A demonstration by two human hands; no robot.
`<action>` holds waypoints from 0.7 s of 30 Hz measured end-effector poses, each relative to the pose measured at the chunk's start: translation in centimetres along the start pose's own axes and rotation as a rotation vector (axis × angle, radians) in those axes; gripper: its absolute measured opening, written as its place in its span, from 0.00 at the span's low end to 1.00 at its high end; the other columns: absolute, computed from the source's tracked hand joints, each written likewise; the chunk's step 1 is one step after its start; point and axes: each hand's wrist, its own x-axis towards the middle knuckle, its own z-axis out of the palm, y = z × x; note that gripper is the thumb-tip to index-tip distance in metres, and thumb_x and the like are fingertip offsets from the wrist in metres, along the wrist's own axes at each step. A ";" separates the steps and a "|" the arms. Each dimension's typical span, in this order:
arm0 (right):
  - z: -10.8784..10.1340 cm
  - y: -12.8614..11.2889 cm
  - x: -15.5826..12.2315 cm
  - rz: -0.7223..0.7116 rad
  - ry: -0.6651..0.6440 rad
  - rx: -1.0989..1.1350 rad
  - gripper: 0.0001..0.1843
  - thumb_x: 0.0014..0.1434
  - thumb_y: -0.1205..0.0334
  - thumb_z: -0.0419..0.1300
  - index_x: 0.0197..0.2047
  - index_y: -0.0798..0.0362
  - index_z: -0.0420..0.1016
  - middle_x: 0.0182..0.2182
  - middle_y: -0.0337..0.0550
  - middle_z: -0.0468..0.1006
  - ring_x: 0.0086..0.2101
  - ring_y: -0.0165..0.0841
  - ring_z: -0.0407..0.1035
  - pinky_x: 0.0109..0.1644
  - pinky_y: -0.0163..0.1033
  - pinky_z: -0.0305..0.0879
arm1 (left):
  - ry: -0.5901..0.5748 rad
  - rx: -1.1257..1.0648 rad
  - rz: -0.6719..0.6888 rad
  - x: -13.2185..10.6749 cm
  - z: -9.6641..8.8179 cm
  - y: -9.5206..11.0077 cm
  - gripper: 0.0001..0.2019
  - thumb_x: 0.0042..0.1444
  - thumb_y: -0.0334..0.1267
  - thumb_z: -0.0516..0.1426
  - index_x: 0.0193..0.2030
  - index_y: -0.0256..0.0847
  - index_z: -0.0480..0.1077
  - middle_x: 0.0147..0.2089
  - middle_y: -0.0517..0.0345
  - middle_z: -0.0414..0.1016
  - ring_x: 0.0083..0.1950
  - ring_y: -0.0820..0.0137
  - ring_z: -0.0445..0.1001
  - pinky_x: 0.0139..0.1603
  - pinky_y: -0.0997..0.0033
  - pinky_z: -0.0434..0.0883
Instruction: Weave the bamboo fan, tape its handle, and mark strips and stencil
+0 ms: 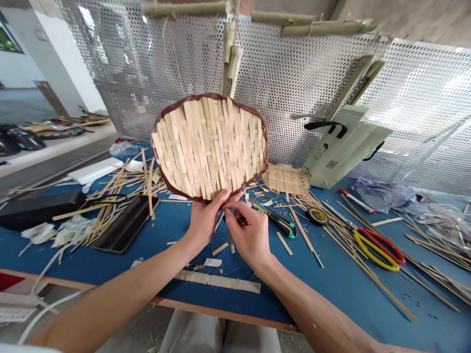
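Observation:
A woven bamboo fan face [209, 144] with a dark brown edging stands upright above the blue table [331, 289]. My left hand [204, 220] pinches its lower edge, fingers closed on the rim. My right hand [248, 228] is right beside it, fingers curled and pinched at the same bottom spot; what it grips there is hidden. Both forearms reach in from the bottom of the view.
Red-and-yellow scissors [379, 245], a green utility knife [275, 218], a tape roll [317, 215] and a small woven mat [287, 179] lie right of the hands. Bamboo strips [121, 191], a black tray [127, 223] and a black case [37, 208] lie left. A perforated metal screen [294, 83] and green bag [342, 147] stand behind.

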 end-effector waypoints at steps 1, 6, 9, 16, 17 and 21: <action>0.0 -0.1 -0.1 0.005 -0.013 0.016 0.10 0.67 0.60 0.60 0.39 0.51 0.83 0.19 0.30 0.64 0.21 0.28 0.56 0.27 0.35 0.56 | 0.002 -0.014 0.006 0.1 0.0 0.2 0.27 0.49 0.40 0.77 0.55 0.43 0.78 0.47 0.51 0.89 0.53 0.50 0.88 0.63 0.47 0.83; -0.4 -0.2 0.0 0.022 0.019 0.068 0.06 0.63 0.58 0.66 0.36 0.49 0.75 0.19 0.26 0.55 0.22 0.27 0.49 0.26 0.34 0.51 | 0.030 -0.045 0.053 1.4 -0.7 0.7 0.26 0.50 0.39 0.77 0.54 0.41 0.76 0.48 0.49 0.90 0.49 0.52 0.90 0.64 0.47 0.83; -0.7 -0.1 0.1 0.051 0.000 0.071 0.09 0.64 0.56 0.65 0.35 0.48 0.72 0.19 0.26 0.54 0.22 0.27 0.47 0.26 0.35 0.49 | 0.063 -0.038 0.089 2.1 -1.1 0.8 0.28 0.51 0.39 0.77 0.57 0.43 0.75 0.49 0.50 0.89 0.51 0.52 0.89 0.66 0.47 0.81; -0.7 -0.3 -1.0 -0.054 -0.077 0.065 0.07 0.69 0.58 0.60 0.38 0.49 0.74 0.20 0.26 0.53 0.22 0.27 0.46 0.26 0.34 0.49 | 0.047 -0.022 0.082 2.4 -1.5 0.5 0.28 0.53 0.41 0.76 0.59 0.45 0.74 0.49 0.50 0.90 0.55 0.52 0.88 0.71 0.48 0.77; -0.7 -0.3 -1.0 -0.047 -0.074 0.059 0.07 0.70 0.58 0.59 0.39 0.49 0.75 0.20 0.26 0.53 0.21 0.27 0.46 0.26 0.35 0.49 | 0.042 -0.023 0.074 2.4 -1.5 0.5 0.28 0.54 0.41 0.76 0.59 0.44 0.74 0.49 0.50 0.90 0.55 0.52 0.88 0.71 0.48 0.77; -1.2 0.2 0.0 0.083 -0.047 0.028 0.11 0.69 0.54 0.61 0.39 0.51 0.80 0.17 0.25 0.54 0.21 0.27 0.45 0.26 0.36 0.48 | 0.040 -0.050 0.091 2.4 -1.6 0.6 0.29 0.52 0.39 0.76 0.59 0.46 0.74 0.49 0.52 0.90 0.53 0.53 0.89 0.68 0.49 0.79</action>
